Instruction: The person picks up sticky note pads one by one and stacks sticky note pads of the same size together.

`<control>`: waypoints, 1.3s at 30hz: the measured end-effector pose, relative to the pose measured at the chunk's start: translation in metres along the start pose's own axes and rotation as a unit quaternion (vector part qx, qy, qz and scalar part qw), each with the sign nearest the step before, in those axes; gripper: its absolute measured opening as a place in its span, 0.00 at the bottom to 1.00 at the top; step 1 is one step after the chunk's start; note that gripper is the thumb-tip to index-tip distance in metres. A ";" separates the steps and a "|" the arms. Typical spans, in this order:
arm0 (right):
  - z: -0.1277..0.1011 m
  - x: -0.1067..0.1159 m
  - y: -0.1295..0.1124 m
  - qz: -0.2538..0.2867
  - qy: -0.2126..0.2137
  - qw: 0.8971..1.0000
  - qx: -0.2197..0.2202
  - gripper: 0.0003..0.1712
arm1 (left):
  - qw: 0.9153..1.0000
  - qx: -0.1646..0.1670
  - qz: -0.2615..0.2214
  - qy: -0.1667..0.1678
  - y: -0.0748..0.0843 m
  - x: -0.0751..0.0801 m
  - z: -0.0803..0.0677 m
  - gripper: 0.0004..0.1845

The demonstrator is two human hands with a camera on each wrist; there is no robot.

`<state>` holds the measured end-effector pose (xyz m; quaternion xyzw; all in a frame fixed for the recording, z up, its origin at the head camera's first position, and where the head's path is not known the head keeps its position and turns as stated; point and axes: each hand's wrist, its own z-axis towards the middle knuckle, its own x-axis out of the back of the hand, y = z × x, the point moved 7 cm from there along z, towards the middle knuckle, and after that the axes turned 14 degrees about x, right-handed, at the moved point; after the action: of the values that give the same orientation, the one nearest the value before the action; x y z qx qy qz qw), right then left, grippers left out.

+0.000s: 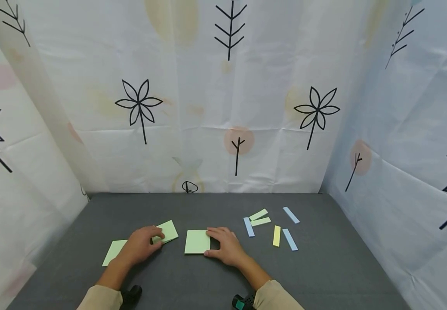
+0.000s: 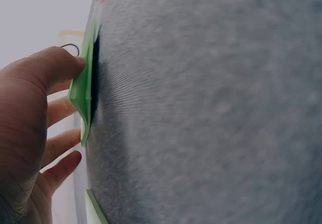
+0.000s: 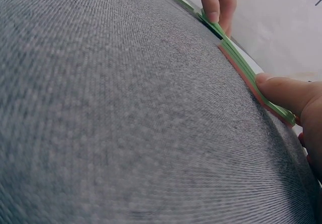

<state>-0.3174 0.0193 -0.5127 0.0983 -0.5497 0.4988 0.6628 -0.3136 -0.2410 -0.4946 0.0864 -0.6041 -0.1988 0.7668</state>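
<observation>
Head view: where is the pale green, square paper pad (image 1: 166, 230) of the left hand (image 1: 140, 245)?

– Pinched by thumb and fingers, just left of a second pale green, square paper pad (image 1: 196, 242). Right hand (image 1: 226, 247) grips that one's right side, thumb and fingers wide.

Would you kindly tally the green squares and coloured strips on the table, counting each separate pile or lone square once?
Green squares, piled or single: 3
Green strips: 2
Blue strips: 3
Yellow strip: 1
Total: 9
</observation>
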 end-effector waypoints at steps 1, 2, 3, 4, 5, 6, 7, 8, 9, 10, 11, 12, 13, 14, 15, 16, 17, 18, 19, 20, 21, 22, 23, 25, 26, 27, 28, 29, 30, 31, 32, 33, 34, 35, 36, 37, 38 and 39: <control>0.000 0.000 0.000 0.000 -0.001 1.000 -0.001 0.36 | 1.000 0.006 0.000 -0.008 -0.001 0.000 0.001 0.07; 0.000 -0.001 0.001 -0.001 -0.001 1.000 -0.002 0.36 | 1.000 0.009 -0.001 -0.015 -0.002 -0.001 0.001 0.07; 0.000 -0.001 0.001 -0.001 -0.001 1.000 -0.002 0.36 | 1.000 0.013 0.000 -0.021 -0.003 -0.001 0.002 0.07; 0.000 -0.001 0.001 -0.001 -0.001 1.000 -0.003 0.36 | 1.000 0.016 0.000 -0.026 -0.004 -0.001 0.002 0.07; 0.000 -0.001 0.001 -0.001 -0.001 1.000 -0.003 0.36 | 0.999 0.019 -0.001 -0.030 -0.004 -0.002 0.003 0.07; 0.000 -0.001 0.001 -0.002 -0.001 1.000 -0.003 0.36 | 0.999 0.021 0.000 -0.032 -0.005 -0.002 0.003 0.08; 0.000 -0.001 0.002 -0.004 -0.001 1.000 -0.002 0.36 | 0.999 0.021 -0.002 -0.033 -0.005 -0.002 0.004 0.08; 0.000 -0.001 0.001 -0.004 0.001 1.000 0.000 0.36 | 0.999 0.021 -0.004 -0.034 -0.005 -0.001 0.004 0.09; 0.000 0.000 0.001 -0.006 0.002 1.000 0.003 0.36 | 0.999 0.021 -0.006 -0.035 -0.005 -0.001 0.004 0.09; 0.001 0.000 0.000 -0.005 0.003 1.000 0.004 0.36 | 0.999 0.022 -0.007 -0.035 -0.005 -0.001 0.004 0.09; 0.001 0.001 0.000 -0.004 0.004 1.000 0.006 0.36 | 0.999 0.023 -0.009 -0.035 -0.005 0.000 0.004 0.10; 0.001 0.001 0.000 -0.004 0.005 1.000 0.008 0.36 | 0.999 0.021 -0.009 -0.033 -0.004 0.001 0.003 0.10; 0.001 0.001 -0.001 -0.003 0.006 1.000 0.009 0.36 | 0.999 0.020 -0.010 -0.031 -0.004 0.001 0.003 0.10; 0.001 0.002 -0.002 -0.002 0.006 1.000 0.009 0.36 | 0.999 0.017 -0.009 -0.028 -0.003 0.002 0.002 0.09; 0.002 0.002 -0.002 -0.003 0.006 1.000 0.009 0.36 | 1.000 0.016 -0.007 -0.024 -0.002 0.003 0.002 0.08; 0.002 0.002 -0.001 -0.002 0.005 1.000 0.008 0.36 | 1.000 0.013 -0.004 -0.020 -0.002 0.003 0.001 0.07; 0.002 0.001 -0.001 -0.004 0.006 1.000 0.008 0.36 | 1.000 0.010 0.001 -0.015 -0.001 0.004 0.001 0.07; 0.002 0.001 -0.001 -0.005 0.006 1.000 0.008 0.36 | 1.000 0.006 0.007 -0.010 -0.001 0.004 0.000 0.06; 0.002 0.001 -0.001 -0.007 0.006 1.000 0.009 0.36 | 1.000 0.003 0.012 -0.006 0.000 0.005 -0.001 0.07; 0.002 0.001 -0.001 -0.009 0.007 1.000 0.010 0.36 | 1.000 0.001 0.017 -0.002 0.000 0.005 -0.002 0.07; 0.002 0.001 -0.001 -0.009 0.008 1.000 0.012 0.36 | 1.000 -0.001 0.024 0.001 0.001 0.005 -0.003 0.08; 0.002 0.001 -0.001 -0.010 0.009 1.000 0.013 0.36 | 0.999 -0.003 0.034 0.005 0.001 0.006 -0.004 0.09; 0.002 0.001 -0.001 -0.010 0.010 1.000 0.015 0.36 | 0.999 -0.004 0.042 0.008 0.001 0.006 -0.005 0.10; 0.002 0.002 -0.001 -0.008 0.011 1.000 0.018 0.36 | 0.999 -0.003 0.054 0.011 0.002 0.005 -0.007 0.12; 0.002 0.002 -0.002 -0.008 0.012 1.000 0.019 0.36 | 0.998 -0.001 0.057 0.010 0.002 0.004 -0.008 0.13; 0.002 0.002 -0.002 -0.008 0.012 1.000 0.018 0.36 | 0.998 0.000 0.060 0.008 0.002 0.003 -0.009 0.14; 0.001 0.002 -0.001 -0.009 0.011 1.000 0.017 0.36 | 0.998 0.005 0.059 0.003 0.002 0.002 -0.010 0.14; 0.001 0.002 -0.001 -0.010 0.010 1.000 0.016 0.36 | 0.998 0.010 0.055 -0.003 0.002 0.001 -0.011 0.15; 0.001 0.001 -0.001 -0.010 0.009 1.000 0.015 0.36 | 0.999 0.014 0.048 -0.010 0.003 0.000 -0.012 0.16; 0.001 0.001 0.000 -0.011 0.008 1.000 0.013 0.36 | 0.999 0.020 0.041 -0.016 0.003 -0.001 -0.012 0.16; 0.001 0.001 0.000 -0.011 0.007 1.000 0.011 0.36 | 0.999 0.025 0.034 -0.023 0.004 -0.003 -0.012 0.17; 0.001 0.001 0.001 -0.009 0.006 1.000 0.008 0.36 | 0.999 0.030 0.027 -0.028 0.004 -0.004 -0.013 0.17; 0.001 0.001 0.001 -0.008 0.005 1.000 0.006 0.36 | 0.999 0.034 0.017 -0.033 0.006 -0.004 -0.013 0.17; 0.001 0.001 0.001 -0.006 0.005 1.000 0.005 0.36 | 0.999 0.035 0.011 -0.037 0.007 -0.005 -0.013 0.17; 0.000 0.000 0.001 -0.004 0.004 1.000 0.005 0.36 | 0.999 0.036 0.003 -0.039 0.008 -0.005 -0.013 0.17; 0.000 0.000 0.001 -0.006 0.004 1.000 0.006 0.36 | 0.999 0.036 0.001 -0.037 0.009 -0.004 -0.013 0.17; 0.000 0.000 0.001 -0.006 0.004 1.000 0.006 0.36 | 0.999 0.035 -0.001 -0.032 0.011 -0.004 -0.013 0.17; 0.000 0.000 0.001 -0.005 0.004 1.000 0.006 0.36 | 0.999 0.032 -0.001 -0.024 0.011 -0.002 -0.012 0.17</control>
<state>-0.3185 0.0196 -0.5126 0.1032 -0.5433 0.4993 0.6670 -0.2999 -0.2311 -0.4956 0.1067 -0.6279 -0.1827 0.7490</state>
